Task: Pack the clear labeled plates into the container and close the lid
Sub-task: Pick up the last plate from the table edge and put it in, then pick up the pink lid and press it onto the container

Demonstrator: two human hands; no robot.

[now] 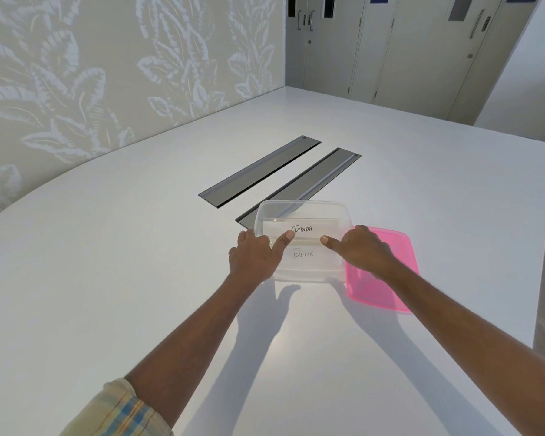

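A clear plastic container stands on the white table. Inside it are two clear plates with handwritten labels: the plate marked PANDA at the far side and the plate marked BEAR nearer me. My left hand rests against the container's left wall, its thumb reaching over the rim onto the plates. My right hand is over the container's right side, index finger pointing onto the plates. The pink lid lies flat on the table to the right of the container, partly under my right forearm.
Two long grey cable hatches are set into the white table beyond the container; the nearer one runs under the container's far edge. The table's right edge is close to the lid. A leaf-patterned wall stands at the left.
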